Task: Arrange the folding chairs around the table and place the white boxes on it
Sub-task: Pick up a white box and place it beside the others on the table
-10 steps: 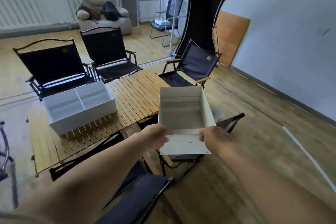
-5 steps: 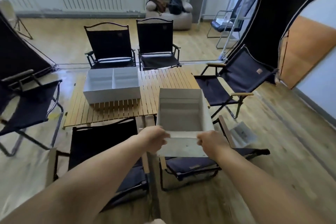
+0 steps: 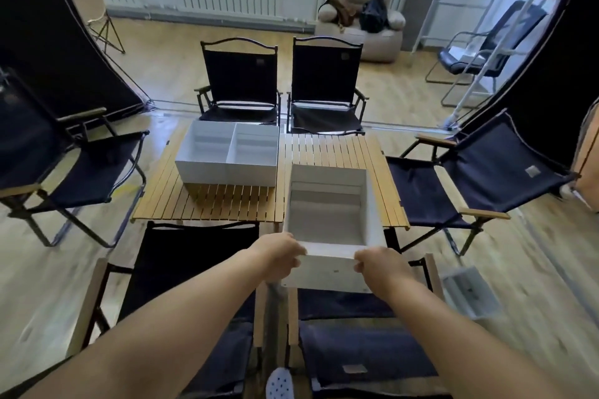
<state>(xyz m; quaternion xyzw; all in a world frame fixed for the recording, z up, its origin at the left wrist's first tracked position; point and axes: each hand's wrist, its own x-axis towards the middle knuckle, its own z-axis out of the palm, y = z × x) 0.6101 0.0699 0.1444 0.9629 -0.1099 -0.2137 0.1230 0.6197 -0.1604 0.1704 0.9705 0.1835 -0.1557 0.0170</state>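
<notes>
Since half a second ago the open white cardboard box (image 3: 330,220) has come forward from the near edge to hang over the lower right part of the slatted wooden folding table (image 3: 207,204), which the view now faces squarely. At the left of the frame a black fabric folding chair (image 3: 81,172) faces the table's end. A white divided box (image 3: 227,155) already rests on the table's left half, with two far chairs (image 3: 240,84) behind it at upper centre. The left hand (image 3: 278,256) and right hand (image 3: 379,269) each grip a corner of the carried box's near wall, fingers curled round the rim. A right-side chair (image 3: 479,178) and two near chairs (image 3: 181,269) at the bottom complete the ring. The chairs look arranged, so what seems left is setting this box down. I cannot tell whether its base touches the slats yet.
</notes>
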